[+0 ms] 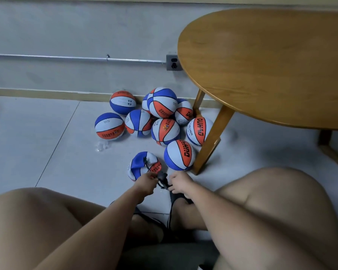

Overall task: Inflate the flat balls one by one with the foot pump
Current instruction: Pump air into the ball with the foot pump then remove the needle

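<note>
Gripping the pump (163, 180) in curled left hand (145, 182) and right hand (180, 181), facing the flat ball (140, 165) just beyond the left.

Glossy wooden table (271, 65), smooth floor tiles (47, 133), metal wall pipe (66, 58).

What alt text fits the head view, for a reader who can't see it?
A seated person's left hand and right hand handle a black pump hose leading to a crumpled flat ball on the tiled floor. Behind it, round orange, white and blue balls pile beside a wooden table.
</note>
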A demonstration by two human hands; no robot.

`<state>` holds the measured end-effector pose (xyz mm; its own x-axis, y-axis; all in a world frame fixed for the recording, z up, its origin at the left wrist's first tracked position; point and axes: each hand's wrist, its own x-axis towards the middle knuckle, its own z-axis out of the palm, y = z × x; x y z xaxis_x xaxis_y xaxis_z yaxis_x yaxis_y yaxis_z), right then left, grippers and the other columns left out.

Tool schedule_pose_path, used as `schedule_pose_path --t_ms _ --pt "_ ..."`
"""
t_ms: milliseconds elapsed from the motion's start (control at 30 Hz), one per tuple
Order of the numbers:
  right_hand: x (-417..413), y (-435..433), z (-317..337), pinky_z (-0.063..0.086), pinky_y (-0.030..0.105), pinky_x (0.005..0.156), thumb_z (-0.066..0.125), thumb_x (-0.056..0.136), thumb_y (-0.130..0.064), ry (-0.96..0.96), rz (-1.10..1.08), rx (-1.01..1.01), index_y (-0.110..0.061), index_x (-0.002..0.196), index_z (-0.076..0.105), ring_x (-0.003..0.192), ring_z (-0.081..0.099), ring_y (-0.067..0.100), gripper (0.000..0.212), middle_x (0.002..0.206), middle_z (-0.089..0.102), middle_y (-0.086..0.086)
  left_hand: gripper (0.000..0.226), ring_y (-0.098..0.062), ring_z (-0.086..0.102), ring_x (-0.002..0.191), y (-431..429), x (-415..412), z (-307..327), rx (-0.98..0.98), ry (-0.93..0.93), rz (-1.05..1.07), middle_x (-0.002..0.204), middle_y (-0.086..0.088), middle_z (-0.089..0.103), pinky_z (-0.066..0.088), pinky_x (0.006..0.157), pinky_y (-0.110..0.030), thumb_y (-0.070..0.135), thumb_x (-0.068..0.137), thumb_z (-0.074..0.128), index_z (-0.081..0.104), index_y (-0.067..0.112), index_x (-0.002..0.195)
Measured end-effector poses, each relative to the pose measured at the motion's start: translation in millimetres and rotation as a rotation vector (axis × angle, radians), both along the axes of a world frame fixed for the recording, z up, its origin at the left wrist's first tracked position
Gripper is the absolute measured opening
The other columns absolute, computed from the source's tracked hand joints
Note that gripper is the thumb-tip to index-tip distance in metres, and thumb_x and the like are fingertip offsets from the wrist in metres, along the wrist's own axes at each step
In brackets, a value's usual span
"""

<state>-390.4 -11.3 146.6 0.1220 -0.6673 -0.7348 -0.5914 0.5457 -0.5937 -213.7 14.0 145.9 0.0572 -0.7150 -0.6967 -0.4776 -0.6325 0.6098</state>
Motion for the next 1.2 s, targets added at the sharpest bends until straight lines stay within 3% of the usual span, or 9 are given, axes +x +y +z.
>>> schedule_pose_path --t_ms 100,167,267,400,533,733,833,1033,1200 --pt "5 3 -6 0.064 0.039 0.081 0.057 0.101 -0.006 -0.067 -0.114 0.012 -0.008 0.099 0.068 0.087 0.073 0.030 0.011 0.103 0.074 0.020 0.016 -0.023 0.074 0.100 -2 -6 3 0.036 0.133 0.176 0.108 -0.014 0.077 0.060 0.085 -0.036 0.010 0.103 0.059 0.069 0.015 0.115" --pt "12 6 -3 0.059 0.039 0.076 0.055 0.106 -0.009 -0.151 -0.223 0.021 0.006 0.104 0.069 0.092 0.076 0.035 0.020 0.107 0.074 0.031 0.015 -0.021 0.076 0.097 -4 -6 3 0.038 0.175 0.251 0.107 -0.013 0.079 0.058 0.080 -0.033 0.011 0.104 0.059 0.070 0.008 0.113" --pt "18 0 15 0.061 0.030 0.069 0.058 0.110 -0.017 -0.213 -0.339 -0.028 -0.003 0.104 0.069 0.081 0.074 0.023 0.018 0.094 0.076 0.015 0.015 -0.016 0.076 0.082 -13 -4 10 -0.004 0.259 0.348 0.097 -0.012 0.080 0.054 0.072 -0.030 0.014 0.103 0.059 0.070 0.005 0.108" --pt "19 -19 34 0.050 0.025 0.051 0.059 0.107 -0.020 -0.279 -0.445 -0.094 -0.008 0.096 0.065 0.059 0.062 0.017 0.017 0.075 0.069 0.009 0.018 -0.024 0.073 0.082 -33 0 34 -0.123 0.317 0.417 0.099 -0.017 0.079 0.057 0.065 -0.029 0.020 0.101 0.069 0.070 0.002 0.108" --pt "15 -16 32 0.044 0.028 0.051 0.061 0.107 -0.021 -0.287 -0.366 -0.102 -0.010 0.091 0.062 0.055 0.055 0.017 0.019 0.071 0.064 0.007 0.006 -0.014 0.067 0.067 -25 2 35 -0.150 0.262 0.401 0.082 -0.005 0.075 0.051 0.055 -0.023 0.013 0.098 0.070 0.071 0.008 0.100" --pt "17 -7 7 0.045 0.029 0.052 0.057 0.108 -0.021 -0.195 -0.248 -0.044 -0.012 0.101 0.058 0.062 0.057 0.020 0.012 0.085 0.069 0.012 0.005 -0.020 0.063 0.068 -16 4 -2 -0.081 0.217 0.417 0.083 -0.013 0.077 0.036 0.047 -0.023 0.009 0.096 0.071 0.068 0.010 0.093" --pt "21 -9 -6 0.049 0.027 0.050 0.058 0.105 -0.019 -0.119 -0.210 -0.048 -0.018 0.110 0.057 0.064 0.060 0.022 0.005 0.086 0.071 0.011 0.009 -0.020 0.065 0.068 -15 -1 -16 -0.058 0.129 0.388 0.086 -0.014 0.079 0.040 0.049 -0.024 0.009 0.094 0.071 0.066 0.012 0.087" --pt "14 -7 -50 0.050 0.033 0.053 0.061 0.090 -0.024 0.059 -0.129 -0.027 -0.028 0.085 0.054 0.058 0.065 0.025 0.008 0.083 0.074 0.009 0.007 -0.014 0.074 0.067 -5 -12 -47 -0.017 0.019 0.327 0.080 0.000 0.080 0.053 0.057 -0.025 0.013 0.091 0.075 0.072 0.012 0.086" --pt "0 -15 -107 0.060 0.045 0.062 0.056 0.080 -0.036 0.111 -0.116 -0.030 -0.027 0.082 0.053 0.070 0.072 0.032 0.010 0.073 0.070 0.004 0.010 -0.020 0.076 0.082 -7 -24 -51 -0.029 0.022 0.335 0.075 0.004 0.079 0.057 0.068 -0.031 0.021 0.094 0.075 0.074 0.012 0.090"
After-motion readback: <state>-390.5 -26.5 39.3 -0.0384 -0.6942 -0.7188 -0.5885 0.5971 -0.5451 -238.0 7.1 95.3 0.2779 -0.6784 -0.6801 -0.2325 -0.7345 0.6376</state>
